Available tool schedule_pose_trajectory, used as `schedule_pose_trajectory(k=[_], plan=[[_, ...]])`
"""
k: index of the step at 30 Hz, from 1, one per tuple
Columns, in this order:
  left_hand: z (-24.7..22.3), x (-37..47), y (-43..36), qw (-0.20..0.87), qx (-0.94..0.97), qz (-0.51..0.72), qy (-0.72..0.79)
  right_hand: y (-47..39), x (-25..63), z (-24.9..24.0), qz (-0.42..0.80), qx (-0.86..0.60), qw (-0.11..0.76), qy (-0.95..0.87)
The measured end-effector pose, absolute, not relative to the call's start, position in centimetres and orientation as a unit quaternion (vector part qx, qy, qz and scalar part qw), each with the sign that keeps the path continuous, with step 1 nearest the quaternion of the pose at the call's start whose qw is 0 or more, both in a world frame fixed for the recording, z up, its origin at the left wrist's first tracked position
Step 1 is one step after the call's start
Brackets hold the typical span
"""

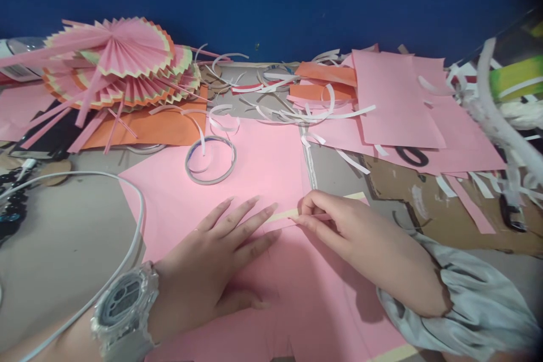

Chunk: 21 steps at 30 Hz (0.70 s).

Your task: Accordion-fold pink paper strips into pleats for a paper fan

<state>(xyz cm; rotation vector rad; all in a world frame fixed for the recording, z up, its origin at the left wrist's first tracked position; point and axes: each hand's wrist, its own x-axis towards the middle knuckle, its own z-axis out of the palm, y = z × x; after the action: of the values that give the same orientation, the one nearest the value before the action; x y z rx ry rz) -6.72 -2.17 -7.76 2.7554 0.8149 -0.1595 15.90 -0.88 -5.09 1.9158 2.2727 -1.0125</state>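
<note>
I judge far-left pleated discs (pixel 121 48) done; near pink sheet (pixel 305 288) mostly flat — left hand (pixel 229 246) fingers spread, right hand (pixel 345 220) pinching pale strip (pixel 283 215).

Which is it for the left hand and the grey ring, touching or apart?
Apart. The head view shows it: pink paper is visible between the lower edge of the grey ring and the spread left hand.
</note>
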Motion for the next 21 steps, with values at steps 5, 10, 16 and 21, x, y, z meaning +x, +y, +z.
schedule_pose_trajectory(k=[5, 10, 16, 21], plan=[[-7.81, -6.72, -2.11, 0.136, 0.948, -0.05, 0.282, -0.88, 15.83, -5.19, -0.316, 0.614, 0.004, 0.723], [-7.69, -6.81, -2.08, 0.14, 0.948, -0.051, 0.28, -1.0, 15.92, -5.19, -0.309, 0.614, 0.002, 0.727], [-7.59, -6.85, -1.98, 0.145, 0.947, -0.054, 0.281, -0.99, 15.86, -5.11, -0.299, 0.609, -0.003, 0.734], [-7.55, -6.74, -2.03, 0.147, 0.946, -0.062, 0.282, -1.0, 15.82, -5.12, -0.288, 0.605, -0.016, 0.742]])
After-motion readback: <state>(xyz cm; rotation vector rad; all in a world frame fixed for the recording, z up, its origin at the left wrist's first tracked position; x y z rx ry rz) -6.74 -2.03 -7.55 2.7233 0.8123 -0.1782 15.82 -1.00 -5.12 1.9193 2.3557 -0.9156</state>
